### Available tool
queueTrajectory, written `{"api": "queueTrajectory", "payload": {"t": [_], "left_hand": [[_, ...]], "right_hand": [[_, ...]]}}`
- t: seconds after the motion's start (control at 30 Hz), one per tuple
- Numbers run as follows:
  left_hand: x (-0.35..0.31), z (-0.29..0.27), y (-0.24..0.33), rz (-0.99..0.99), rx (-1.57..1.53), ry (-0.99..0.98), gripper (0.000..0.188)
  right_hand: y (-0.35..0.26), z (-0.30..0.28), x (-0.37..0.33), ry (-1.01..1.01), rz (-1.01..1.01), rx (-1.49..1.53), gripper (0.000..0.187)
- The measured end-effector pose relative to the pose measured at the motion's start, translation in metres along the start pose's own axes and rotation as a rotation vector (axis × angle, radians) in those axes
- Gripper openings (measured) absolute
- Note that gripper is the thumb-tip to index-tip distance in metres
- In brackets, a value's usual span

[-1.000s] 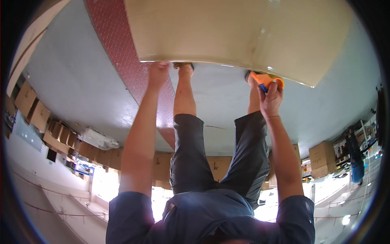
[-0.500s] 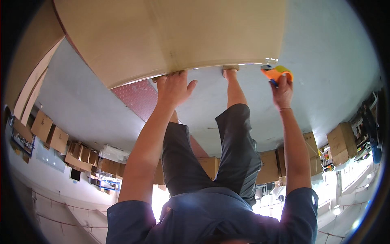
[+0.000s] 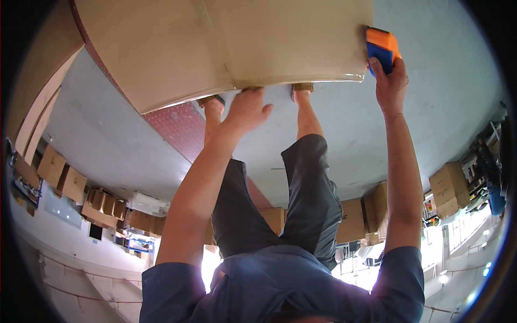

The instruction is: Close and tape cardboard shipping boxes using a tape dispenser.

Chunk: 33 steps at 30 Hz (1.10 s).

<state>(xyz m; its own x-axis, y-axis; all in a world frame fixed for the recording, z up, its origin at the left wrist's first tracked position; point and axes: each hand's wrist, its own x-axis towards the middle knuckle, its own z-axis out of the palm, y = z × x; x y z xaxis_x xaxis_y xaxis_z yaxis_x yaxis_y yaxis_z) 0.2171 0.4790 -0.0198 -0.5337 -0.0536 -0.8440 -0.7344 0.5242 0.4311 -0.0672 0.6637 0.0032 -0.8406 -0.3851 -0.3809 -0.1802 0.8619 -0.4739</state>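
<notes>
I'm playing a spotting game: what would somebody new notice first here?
First, the big brown cardboard box across the top of the view. Next, the bright orange-and-blue tape dispenser in the right hand, by the box's right edge. The left hand is at its near edge.

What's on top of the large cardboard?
On the large cardboard: what looks like a clear tape strip running to its near edge, and shiny tape along that edge. Its far part is outside the picture; whatever lies underneath is covered.
</notes>
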Motion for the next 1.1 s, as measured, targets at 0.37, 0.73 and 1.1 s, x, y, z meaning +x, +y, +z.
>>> {"api": "queueTrajectory", "payload": {"t": [0.37, 0.73, 1.1], "left_hand": [[-0.044, -0.051, -0.003, 0.258, -1.685, -0.033, 0.041], [-0.106, -0.049, -0.075, 0.13, -1.947, 0.056, 0.018], [-0.121, -0.055, -0.279, -0.3, -1.529, 1.147, 0.018]], "right_hand": [[-0.136, 0.013, -0.089, -1.037, 0.015, 0.463, 0.041], [-0.201, 0.064, -0.119, -1.255, -0.023, 0.427, 0.039], [-0.235, 0.105, -0.105, -1.14, -0.162, -0.038, 0.032]]}}
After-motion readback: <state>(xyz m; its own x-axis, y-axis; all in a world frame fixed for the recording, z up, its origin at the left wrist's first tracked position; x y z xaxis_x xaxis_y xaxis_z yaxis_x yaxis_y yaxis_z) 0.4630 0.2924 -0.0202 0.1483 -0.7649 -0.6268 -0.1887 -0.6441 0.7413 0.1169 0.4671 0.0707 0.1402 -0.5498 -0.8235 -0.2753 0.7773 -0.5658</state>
